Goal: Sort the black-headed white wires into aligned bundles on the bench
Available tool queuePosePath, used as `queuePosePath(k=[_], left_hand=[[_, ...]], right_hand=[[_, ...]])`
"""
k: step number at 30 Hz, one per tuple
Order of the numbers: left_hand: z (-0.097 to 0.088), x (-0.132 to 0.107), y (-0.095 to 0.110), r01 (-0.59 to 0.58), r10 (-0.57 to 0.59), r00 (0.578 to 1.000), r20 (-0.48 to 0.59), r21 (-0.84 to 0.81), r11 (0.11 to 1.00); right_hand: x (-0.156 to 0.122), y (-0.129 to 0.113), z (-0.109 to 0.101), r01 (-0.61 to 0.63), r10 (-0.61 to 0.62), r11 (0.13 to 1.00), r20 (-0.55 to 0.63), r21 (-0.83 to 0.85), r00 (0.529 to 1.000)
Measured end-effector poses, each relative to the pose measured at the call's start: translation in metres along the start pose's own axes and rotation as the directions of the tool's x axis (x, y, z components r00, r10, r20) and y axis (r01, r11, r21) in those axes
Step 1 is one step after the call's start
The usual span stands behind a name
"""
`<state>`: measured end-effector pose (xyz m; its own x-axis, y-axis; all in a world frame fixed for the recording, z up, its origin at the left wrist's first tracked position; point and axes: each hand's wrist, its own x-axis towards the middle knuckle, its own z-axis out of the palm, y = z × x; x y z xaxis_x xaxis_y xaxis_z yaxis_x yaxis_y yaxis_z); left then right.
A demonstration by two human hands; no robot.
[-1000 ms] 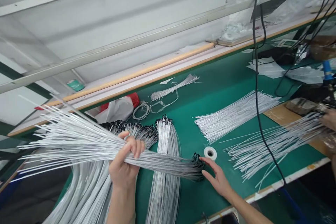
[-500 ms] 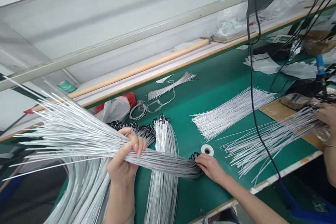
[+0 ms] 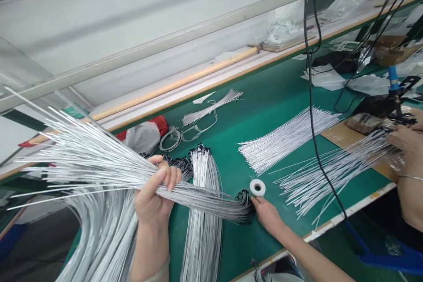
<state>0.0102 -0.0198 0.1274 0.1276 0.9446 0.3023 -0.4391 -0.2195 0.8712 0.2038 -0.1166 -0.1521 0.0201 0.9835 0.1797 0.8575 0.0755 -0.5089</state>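
My left hand (image 3: 157, 194) is closed around the middle of a thick bundle of thin grey wires (image 3: 201, 196), holding it above the table. Loose wire ends fan out to the left. At the bundle's right end, the wires carry small black connectors (image 3: 243, 198). My right hand (image 3: 268, 216) is beside those connectors with its fingers stretched toward them; the fingertips are partly hidden. A white tape roll (image 3: 257, 187) lies just beyond the right fingers. Below the held bundle, another wire bundle (image 3: 201, 242) with black ends lies on the green table.
More wires (image 3: 99, 238) hang at the lower left. A spread wire stack (image 3: 287, 141) lies right of centre. At far right, a co-worker's hand (image 3: 405, 143) handles other wires (image 3: 333, 176) beside a blue-topped tool (image 3: 393, 80). A black cable (image 3: 312, 110) hangs across the view.
My right hand has drawn back slightly from the connector end, toward the tape roll. My left hand keeps its hold on the bundle. The view has shifted a little.
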Motion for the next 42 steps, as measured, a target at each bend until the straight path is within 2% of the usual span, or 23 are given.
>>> queuePosePath(k=[3,6,8,10,20,24,26,29,31,33,34,37,39,42], left_hand=[[0.008,0.005,-0.001,-0.014,0.015,0.999,-0.030,0.035,0.999],[0.016,0.012,-0.003,-0.016,0.018,0.999,-0.041,0.049,0.999],[0.021,0.017,-0.006,-0.024,0.026,0.999,-0.038,0.048,0.999],[0.026,0.022,-0.008,-0.037,0.039,0.999,-0.037,0.047,0.998],[0.034,0.031,-0.014,0.001,0.001,0.997,-0.081,0.031,1.000],[0.037,0.033,-0.017,-0.014,0.021,0.993,-0.119,0.059,0.998],[0.040,0.035,-0.020,-0.033,0.047,0.984,-0.169,0.085,0.996],[0.045,0.038,-0.026,-0.076,0.102,0.966,-0.236,0.117,0.990],[0.049,0.039,-0.030,-0.101,0.132,0.957,-0.259,0.132,0.986],[0.054,0.040,-0.032,-0.119,0.156,0.951,-0.267,0.150,0.982],[0.056,0.040,-0.033,-0.122,0.163,0.950,-0.266,0.163,0.979],[0.060,0.039,-0.033,-0.119,0.176,0.947,-0.270,0.212,0.970],[0.061,0.038,-0.034,-0.119,0.187,0.943,-0.274,0.247,0.962],[0.059,0.037,-0.036,-0.116,0.196,0.945,-0.263,0.291,0.950]], right_hand=[[-0.007,-0.007,-0.010,-0.035,0.038,0.998,-0.064,0.044,0.997],[-0.009,-0.017,-0.018,0.010,0.016,0.971,-0.108,0.237,0.994],[-0.006,-0.022,-0.018,0.036,0.006,0.939,-0.120,0.343,0.993],[-0.001,-0.022,-0.015,0.027,0.026,0.927,-0.137,0.375,0.990],[-0.002,-0.012,0.006,-0.163,0.184,0.967,-0.096,0.197,0.978],[-0.011,-0.012,0.005,-0.217,0.235,0.966,-0.122,0.144,0.964],[-0.020,-0.017,-0.002,-0.134,0.172,0.973,-0.206,0.186,0.963],[-0.033,-0.035,-0.017,0.180,-0.090,0.942,-0.301,0.284,0.949],[-0.038,-0.052,-0.021,0.365,-0.306,0.893,-0.241,0.262,0.921],[-0.037,-0.068,-0.017,0.407,-0.394,0.899,-0.110,0.161,0.913],[-0.035,-0.075,-0.012,0.371,-0.369,0.924,-0.036,0.090,0.929],[-0.027,-0.088,0.006,0.165,-0.150,0.979,0.131,-0.119,0.980],[-0.023,-0.093,0.015,0.085,-0.043,0.973,0.191,-0.215,0.981],[-0.022,-0.095,0.020,0.056,0.023,0.943,0.231,-0.328,0.973]])
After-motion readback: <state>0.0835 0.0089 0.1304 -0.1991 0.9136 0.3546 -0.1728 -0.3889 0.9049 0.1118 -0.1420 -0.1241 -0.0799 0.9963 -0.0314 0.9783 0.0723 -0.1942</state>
